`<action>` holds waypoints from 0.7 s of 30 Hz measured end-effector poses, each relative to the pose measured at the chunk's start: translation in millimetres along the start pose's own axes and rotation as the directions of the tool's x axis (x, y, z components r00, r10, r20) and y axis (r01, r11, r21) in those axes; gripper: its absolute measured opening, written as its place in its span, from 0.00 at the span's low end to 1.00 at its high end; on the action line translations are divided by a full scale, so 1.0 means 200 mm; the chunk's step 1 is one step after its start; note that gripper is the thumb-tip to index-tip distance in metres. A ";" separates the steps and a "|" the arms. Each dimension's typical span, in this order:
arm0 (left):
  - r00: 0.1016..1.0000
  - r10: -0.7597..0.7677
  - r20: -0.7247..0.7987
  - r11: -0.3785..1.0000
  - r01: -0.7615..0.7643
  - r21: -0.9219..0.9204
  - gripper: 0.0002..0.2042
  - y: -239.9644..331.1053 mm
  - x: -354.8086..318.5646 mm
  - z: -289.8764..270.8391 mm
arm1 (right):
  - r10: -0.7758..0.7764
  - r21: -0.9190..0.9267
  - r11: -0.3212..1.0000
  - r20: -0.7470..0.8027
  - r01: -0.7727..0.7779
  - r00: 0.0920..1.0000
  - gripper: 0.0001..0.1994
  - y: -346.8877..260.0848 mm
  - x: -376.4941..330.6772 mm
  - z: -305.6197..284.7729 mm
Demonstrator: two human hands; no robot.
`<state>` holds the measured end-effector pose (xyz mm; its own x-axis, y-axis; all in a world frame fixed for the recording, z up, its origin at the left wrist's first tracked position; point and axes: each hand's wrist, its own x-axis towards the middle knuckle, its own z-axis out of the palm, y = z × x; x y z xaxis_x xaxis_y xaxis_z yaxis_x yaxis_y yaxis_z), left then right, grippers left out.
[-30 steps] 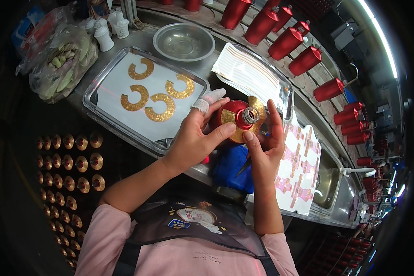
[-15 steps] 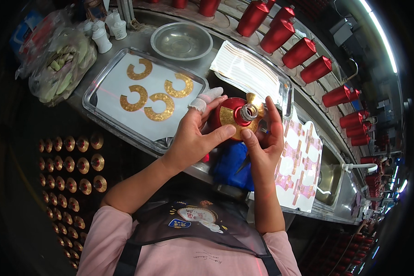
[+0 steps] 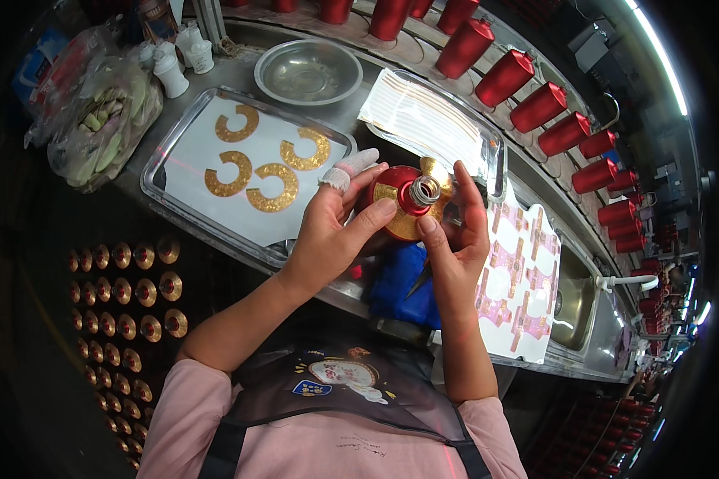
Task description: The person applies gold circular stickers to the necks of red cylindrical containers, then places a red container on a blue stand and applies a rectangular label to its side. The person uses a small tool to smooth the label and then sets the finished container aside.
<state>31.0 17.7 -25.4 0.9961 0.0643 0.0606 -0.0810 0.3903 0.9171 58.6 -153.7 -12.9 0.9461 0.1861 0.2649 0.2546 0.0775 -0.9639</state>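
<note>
Between my two hands is a red bottle (image 3: 404, 228) with a bare, threaded silver neck and no cap on it. A gold curved sheet (image 3: 387, 192) lies around its shoulder, and one gold end sticks up behind the neck. My left hand (image 3: 325, 226) grips the bottle's left side, thumb pressed on the gold sheet; one of its fingers wears a white wrap (image 3: 348, 170). On the other side my right hand (image 3: 458, 254) steadies the bottle with its thumb on the front shoulder and its index finger raised. The bottle's underside is hidden.
A metal tray (image 3: 208, 209) holds several gold C-shaped pieces (image 3: 230, 174) on white sheet. Behind it sits a steel bowl (image 3: 308, 72). Striped white sheets (image 3: 423, 112), a patterned sheet (image 3: 519, 279) and a sink (image 3: 574, 307) lie rightward. Red bottles (image 3: 507, 77) line the conveyor.
The bottle has turned a little in my hands, and more red shows at its front between my thumbs. Along the conveyor the red bottles have shifted position.
</note>
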 end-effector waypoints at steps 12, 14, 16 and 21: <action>1.000 0.025 -0.017 1.000 -0.025 -0.006 0.33 -0.02 0.01 -0.01 | -0.030 0.003 1.000 -0.005 0.030 1.000 0.37 0.00 0.00 0.00; 1.000 0.024 -0.021 1.000 -0.024 -0.007 0.33 -0.02 0.01 -0.01 | -0.023 -0.002 1.000 -0.001 0.023 1.000 0.37 0.00 0.00 0.00; 1.000 0.019 -0.020 1.000 -0.019 -0.012 0.33 -0.02 0.01 -0.01 | -0.013 -0.007 1.000 0.006 0.013 1.000 0.37 0.00 0.00 0.00; 1.000 -0.004 -0.017 1.000 0.003 -0.021 0.35 0.00 0.01 0.00 | -0.019 0.062 0.998 -0.012 0.019 1.000 0.35 0.02 0.00 -0.01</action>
<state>32.3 18.1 -24.8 0.9956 0.0788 0.0502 -0.0783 0.4096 0.9089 59.4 -155.8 -16.1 0.9436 0.1724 0.2825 0.2602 0.1412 -0.9552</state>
